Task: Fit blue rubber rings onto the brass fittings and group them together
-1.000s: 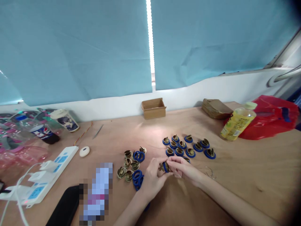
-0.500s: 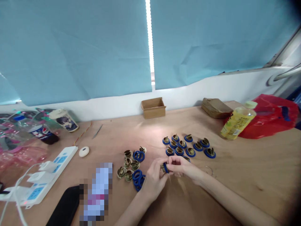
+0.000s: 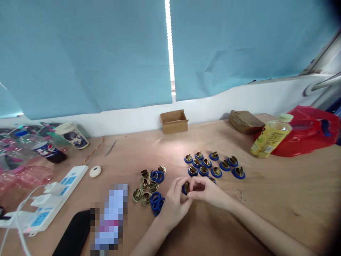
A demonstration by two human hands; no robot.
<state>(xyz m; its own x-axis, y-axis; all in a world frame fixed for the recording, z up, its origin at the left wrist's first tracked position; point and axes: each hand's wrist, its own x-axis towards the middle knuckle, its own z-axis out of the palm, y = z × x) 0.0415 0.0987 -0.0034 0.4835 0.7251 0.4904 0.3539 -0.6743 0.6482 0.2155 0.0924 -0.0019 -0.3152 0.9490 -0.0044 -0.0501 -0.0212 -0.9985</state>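
Between my hands is a round brass-coloured metal fitting [image 3: 187,187] with a blue ring around it, partly covered by fingers. My left hand [image 3: 174,202] pinches it from the left, and my right hand [image 3: 209,192] grips its right edge with thumb and fingertips. Just left of my left hand lie several loose blue rings [image 3: 155,197] and several bare brass fittings [image 3: 137,195]. Beyond my right hand, several brass fittings seated in blue rings [image 3: 203,171] lie on the wooden table, one partly hidden by that hand.
A small open cardboard box [image 3: 174,127] stands at the back. To the right are a yellow-labelled bottle [image 3: 270,138], a red plastic bag [image 3: 303,133] and thin wire loops [image 3: 239,195]. On the left are a power strip [image 3: 60,199], a black phone-like object [image 3: 73,234] and bottles.
The held fitting has turned: its blue ring was on the right and now shows on the left, with brass facing right. My right hand has shifted its fingers on it.
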